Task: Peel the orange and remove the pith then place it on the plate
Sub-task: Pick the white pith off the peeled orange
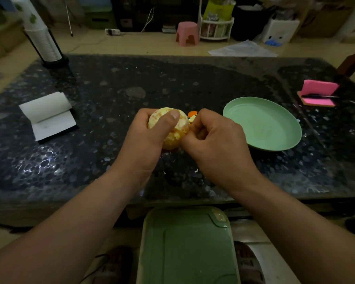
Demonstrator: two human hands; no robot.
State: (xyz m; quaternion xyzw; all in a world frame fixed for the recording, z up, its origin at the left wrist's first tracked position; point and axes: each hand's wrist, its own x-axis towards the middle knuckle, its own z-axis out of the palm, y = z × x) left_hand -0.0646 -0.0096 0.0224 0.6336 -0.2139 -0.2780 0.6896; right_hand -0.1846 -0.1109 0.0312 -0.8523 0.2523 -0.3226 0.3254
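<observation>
The peeled orange (168,128) is being gripped by the left hand (143,138); pith (179,134) is seemingly being pinched off by the right hand (215,138); the plate (262,124) is unfilled.

The room is dim, with light glinting off a dark, speckled stone surface (111,89). Beyond it lies a tan floor (131,44), where a pink stool (187,33) stands just beside a white wire rack (216,27). A black bin (248,21) stands behind the rack, a clear plastic sheet (242,49) lies nearby, and a white power strip (112,31) rests before dark shelving (135,13).
</observation>
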